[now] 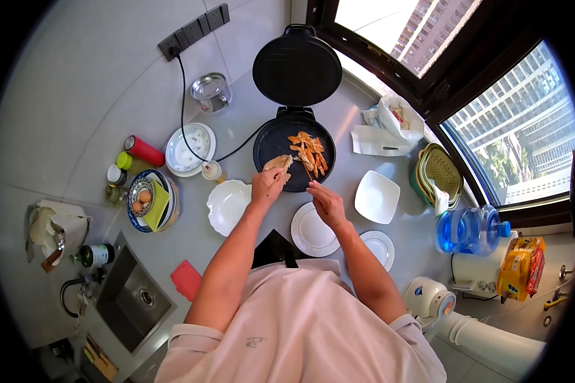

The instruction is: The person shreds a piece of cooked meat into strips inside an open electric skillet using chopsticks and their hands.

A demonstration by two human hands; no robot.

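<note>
My left hand (268, 187) is closed, pinching a flatbread (280, 163) over the black pan's (271, 136) 7 o'clock edge. My right hand (327, 204), fingers drawn together, grips what look like thin chopsticks (307, 172) pointing at the orange strips (312, 153) on the pan's 3 o'clock side. Taking the pan as the dial's centre, the raised lid (298, 69) blocks 12 o'clock. A power cord (239, 149) crosses stacked plates (174, 149) at 9, near a small bottle (213, 171). A scalloped bowl (229, 205) sits at 8, a square bowl (377, 196) at 4.
</note>
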